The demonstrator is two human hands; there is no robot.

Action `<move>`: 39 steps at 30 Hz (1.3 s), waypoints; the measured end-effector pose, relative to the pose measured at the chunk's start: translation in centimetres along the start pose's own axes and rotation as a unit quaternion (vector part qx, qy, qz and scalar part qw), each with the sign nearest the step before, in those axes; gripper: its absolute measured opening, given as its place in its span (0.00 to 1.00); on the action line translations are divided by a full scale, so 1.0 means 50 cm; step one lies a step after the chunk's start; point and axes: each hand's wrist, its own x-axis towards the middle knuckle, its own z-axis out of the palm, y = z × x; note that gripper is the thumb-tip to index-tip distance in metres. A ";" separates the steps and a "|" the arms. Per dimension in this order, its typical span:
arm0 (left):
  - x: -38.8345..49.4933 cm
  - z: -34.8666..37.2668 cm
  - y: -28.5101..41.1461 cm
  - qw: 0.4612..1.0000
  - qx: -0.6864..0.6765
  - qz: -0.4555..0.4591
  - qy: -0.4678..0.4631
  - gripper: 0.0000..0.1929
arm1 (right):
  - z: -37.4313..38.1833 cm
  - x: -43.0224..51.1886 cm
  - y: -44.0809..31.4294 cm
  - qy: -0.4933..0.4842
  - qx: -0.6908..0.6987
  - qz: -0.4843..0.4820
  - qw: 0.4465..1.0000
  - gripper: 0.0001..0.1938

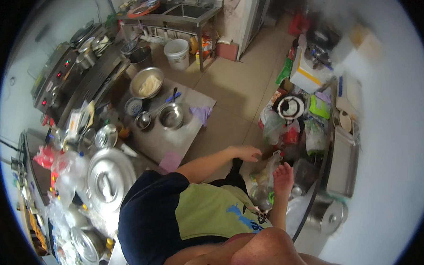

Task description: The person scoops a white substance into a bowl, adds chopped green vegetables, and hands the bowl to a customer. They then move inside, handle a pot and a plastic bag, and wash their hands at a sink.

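Note:
My left hand (248,153) hangs in the air with loosely bent fingers and nothing seen in it. Beneath it is the tiled floor (229,133), and the steel worktable (199,100) lies to its left. My right hand (283,174) is raised, fingers loosely curled and parted, with no object visible in it. Clear plastic bags (264,186) and a bottle with a red cap (281,154) lie around and below it; I cannot tell whether it touches any. On the worktable stand a metal basin with a pale, dough-like mass (151,85), a steel bowl (170,116) and a smaller metal bowl (143,120).
A purple cloth (200,114) and a pink cloth (170,161) hang at the worktable's edge. A large pot lid (107,179) sits among bags on the left. Shelving (330,134) runs along the right wall. A white bucket (176,54) stands near the sink (189,11).

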 end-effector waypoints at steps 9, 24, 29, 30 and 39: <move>0.079 -0.458 -0.464 0.935 0.125 -0.313 0.109 0.21 | 0.146 0.849 -0.003 -0.061 0.072 0.151 0.984 0.15; 0.075 -1.205 -0.764 0.776 -0.020 -0.566 0.276 0.21 | 0.790 1.985 0.408 -0.192 -0.143 0.331 0.913 0.14; 0.140 -1.510 -0.870 0.768 0.015 -0.490 0.412 0.23 | 0.954 2.267 0.602 -0.319 -0.250 0.306 0.862 0.15; 0.148 -1.561 -0.888 0.763 0.013 -0.492 0.419 0.22 | 0.998 2.320 0.655 -0.338 -0.300 0.270 0.850 0.14; 0.153 -1.859 -1.152 0.636 -0.076 -0.534 0.553 0.21 | 1.341 2.721 1.080 -0.604 -0.666 -0.284 0.333 0.08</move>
